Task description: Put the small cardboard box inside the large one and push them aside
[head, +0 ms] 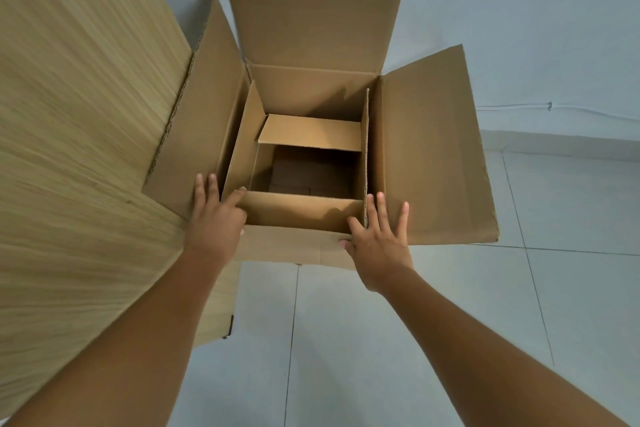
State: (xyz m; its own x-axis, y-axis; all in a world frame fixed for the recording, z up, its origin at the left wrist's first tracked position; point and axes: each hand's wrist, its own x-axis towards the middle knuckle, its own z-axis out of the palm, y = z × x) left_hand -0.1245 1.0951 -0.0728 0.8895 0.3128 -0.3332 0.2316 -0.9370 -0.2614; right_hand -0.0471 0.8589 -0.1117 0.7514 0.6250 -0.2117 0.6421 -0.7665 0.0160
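Small cardboard box (304,163) is sitting inside the large cardboard box (433,149), its flaps standing open and its dark interior showing near the centre of the view. Around it the large box's four flaps are spreading outward toward 12, 3, 6 and 9 o'clock. Both boxes are resting on a pale tiled floor (381,340), with a tan wooden panel (76,114) lying along the 9 o'clock side and a pale wall at 12 to 2 o'clock. Toward 7 o'clock of the boxes, the left hand (216,218) is pressing flat at the near left corner, fingers loosely extended and thumb touching the small box's near flap. Toward 5 o'clock, the right hand (379,243) is lying open with fingers spread wide at the near right corner, closing on nothing.
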